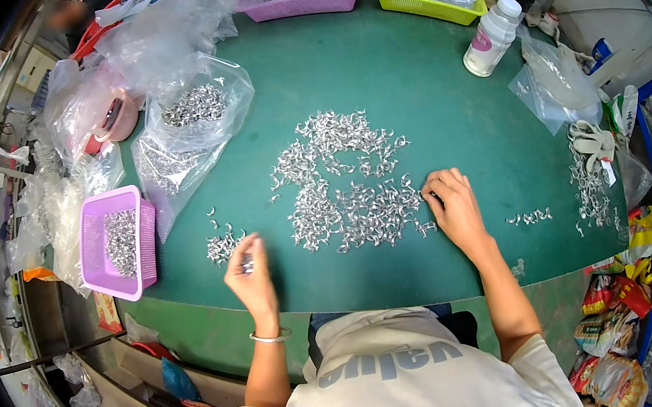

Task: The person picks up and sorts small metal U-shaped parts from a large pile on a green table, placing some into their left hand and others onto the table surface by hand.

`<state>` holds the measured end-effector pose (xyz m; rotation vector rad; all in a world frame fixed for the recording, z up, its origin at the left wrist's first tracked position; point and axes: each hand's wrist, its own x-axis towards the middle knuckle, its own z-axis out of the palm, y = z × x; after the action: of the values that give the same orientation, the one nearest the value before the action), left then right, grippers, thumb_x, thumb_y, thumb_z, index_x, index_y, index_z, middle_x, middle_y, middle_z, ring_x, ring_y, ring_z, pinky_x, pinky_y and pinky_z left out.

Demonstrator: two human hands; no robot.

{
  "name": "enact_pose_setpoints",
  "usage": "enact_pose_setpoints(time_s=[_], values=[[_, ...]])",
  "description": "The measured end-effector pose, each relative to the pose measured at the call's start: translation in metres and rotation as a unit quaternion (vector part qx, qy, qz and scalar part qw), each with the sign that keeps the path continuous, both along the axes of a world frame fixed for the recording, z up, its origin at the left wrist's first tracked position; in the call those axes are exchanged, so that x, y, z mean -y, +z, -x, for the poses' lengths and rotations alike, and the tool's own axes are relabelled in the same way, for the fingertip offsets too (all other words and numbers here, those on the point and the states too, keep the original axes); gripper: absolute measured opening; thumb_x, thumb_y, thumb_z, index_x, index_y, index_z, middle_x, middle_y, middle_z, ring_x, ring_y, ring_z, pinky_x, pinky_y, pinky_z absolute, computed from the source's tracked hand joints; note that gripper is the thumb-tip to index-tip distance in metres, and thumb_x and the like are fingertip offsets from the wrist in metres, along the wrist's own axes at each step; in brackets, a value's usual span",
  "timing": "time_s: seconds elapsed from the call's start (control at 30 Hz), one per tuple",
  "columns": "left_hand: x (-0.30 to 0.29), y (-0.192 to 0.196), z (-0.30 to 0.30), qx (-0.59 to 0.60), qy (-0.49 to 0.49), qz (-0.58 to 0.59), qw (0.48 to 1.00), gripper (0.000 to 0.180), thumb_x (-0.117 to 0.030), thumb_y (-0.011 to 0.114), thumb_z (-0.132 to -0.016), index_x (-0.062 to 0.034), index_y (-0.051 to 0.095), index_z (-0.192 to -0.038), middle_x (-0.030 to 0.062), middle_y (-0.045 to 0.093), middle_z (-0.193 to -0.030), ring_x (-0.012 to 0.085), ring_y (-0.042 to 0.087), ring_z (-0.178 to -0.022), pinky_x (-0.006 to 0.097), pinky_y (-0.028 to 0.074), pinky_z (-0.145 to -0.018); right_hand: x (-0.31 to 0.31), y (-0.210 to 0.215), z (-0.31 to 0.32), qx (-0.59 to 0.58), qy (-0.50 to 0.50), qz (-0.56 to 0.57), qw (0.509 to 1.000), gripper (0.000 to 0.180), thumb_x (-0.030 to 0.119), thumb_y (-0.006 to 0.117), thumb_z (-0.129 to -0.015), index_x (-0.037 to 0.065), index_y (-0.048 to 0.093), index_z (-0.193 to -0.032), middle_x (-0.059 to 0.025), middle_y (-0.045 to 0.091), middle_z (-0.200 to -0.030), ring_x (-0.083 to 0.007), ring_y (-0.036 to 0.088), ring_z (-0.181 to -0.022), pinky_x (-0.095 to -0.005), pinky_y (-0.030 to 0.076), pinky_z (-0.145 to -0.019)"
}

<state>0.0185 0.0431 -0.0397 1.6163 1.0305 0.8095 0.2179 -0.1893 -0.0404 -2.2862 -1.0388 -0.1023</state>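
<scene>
A large heap of small curved silver metal pieces (380,213) is spread over the middle of the green table. My left hand (254,281) is closed, fingers curled, with a few of these metal pieces showing in its grip. Just beyond its fingers lies a smaller pile of the same pieces (221,247). At the right edge of the heap my right hand (455,205) rests with its fingers bent and drawn together. Whatever its fingertips hold, if anything, is hidden. A short row of pieces (530,217) lies to the right of that hand.
A purple basket (150,240) with metal pieces stands at the left. Behind it lies an open clear bag (235,92) of pieces. Purple and yellow-green trays (420,5) line the far edge, near a white bottle (489,41). More pieces and a glove (593,140) lie far right.
</scene>
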Motion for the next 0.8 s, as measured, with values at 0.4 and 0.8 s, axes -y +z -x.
enact_pose_setpoints(time_s=[0.4,0.8], values=[[0.088,0.039,-0.054,0.041,-0.383,0.14,0.912,0.021,0.001,0.067,-0.071,-0.0003,0.065,-0.092,-0.0009,0.053,-0.068,0.0058,0.045,-0.062,0.02,0.038,-0.058,-0.006,0.03,0.061,-0.556,0.036,-0.276,0.783,0.009,-0.003,0.054,-0.083,0.0,0.052,-0.091,-0.005,0.059,-0.084,-0.0087,0.056,-0.077,-0.021,0.044,-0.067],[0.085,0.052,-0.053,0.085,-0.399,0.178,0.895,0.01,0.003,0.064,-0.072,0.0021,0.064,-0.082,0.0058,0.061,-0.074,0.0093,0.051,-0.066,0.022,0.041,-0.062,-0.005,0.052,0.073,-0.56,0.022,-0.315,0.766,0.017,-0.004,0.055,-0.082,-0.004,0.053,-0.098,-0.0093,0.061,-0.086,-0.0127,0.059,-0.077,-0.0239,0.049,-0.068]])
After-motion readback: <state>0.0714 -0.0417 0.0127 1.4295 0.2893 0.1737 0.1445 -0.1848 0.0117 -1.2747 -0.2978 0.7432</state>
